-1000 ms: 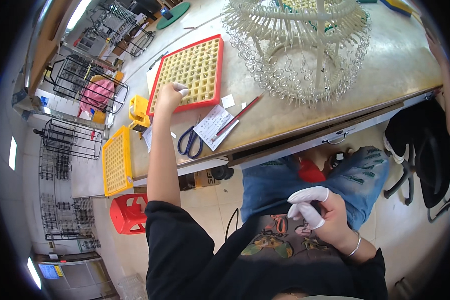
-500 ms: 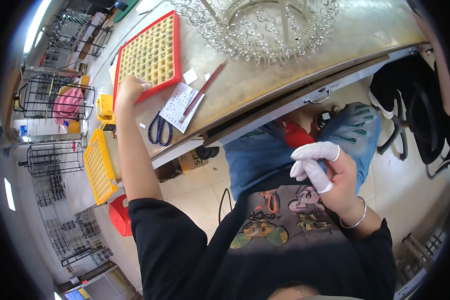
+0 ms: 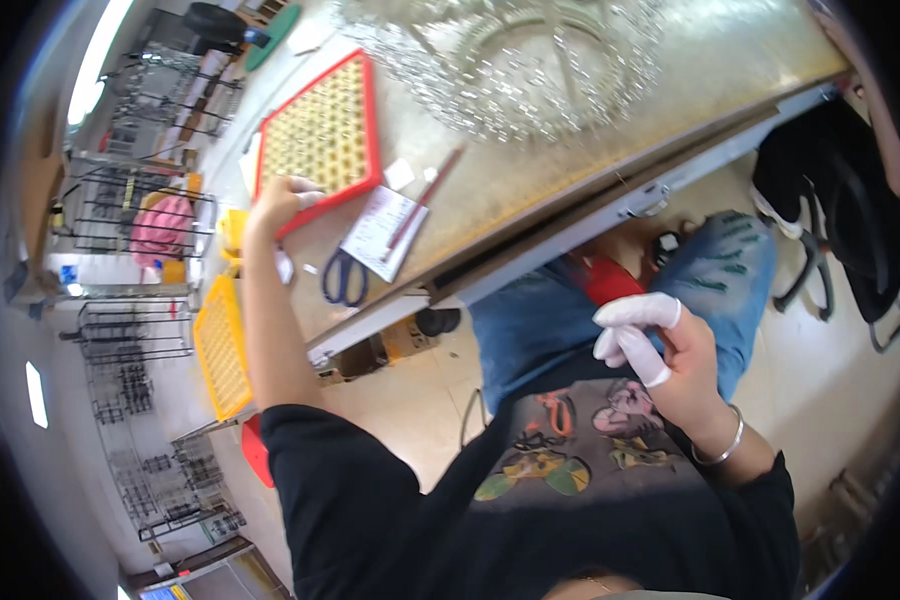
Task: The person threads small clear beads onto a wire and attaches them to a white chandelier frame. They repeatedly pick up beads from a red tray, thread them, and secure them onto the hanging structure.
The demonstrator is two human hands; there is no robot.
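My left hand is at the near left corner of a red-rimmed tray with many small pale compartments. Its fingers, some in white finger cots, are curled together at the rim; what they pinch, if anything, is hidden. In front of my chest is my right hand, thumb and fingers in white cots and pressed together at the tips. Anything between them is too small to see. Beyond, on the table, stands a round frame hung with clear, shiny beaded strands.
Beside the tray lie dark-handled scissors, a printed paper slip and a reddish pencil-like stick. A yellow tray is at the left. A drawer handle juts from the table front. Black wire racks line the left side.
The view has shifted, so the table and trays appear farther right and lower. My left hand stays at the tray's corner, and my right hand keeps its pinch before my chest.
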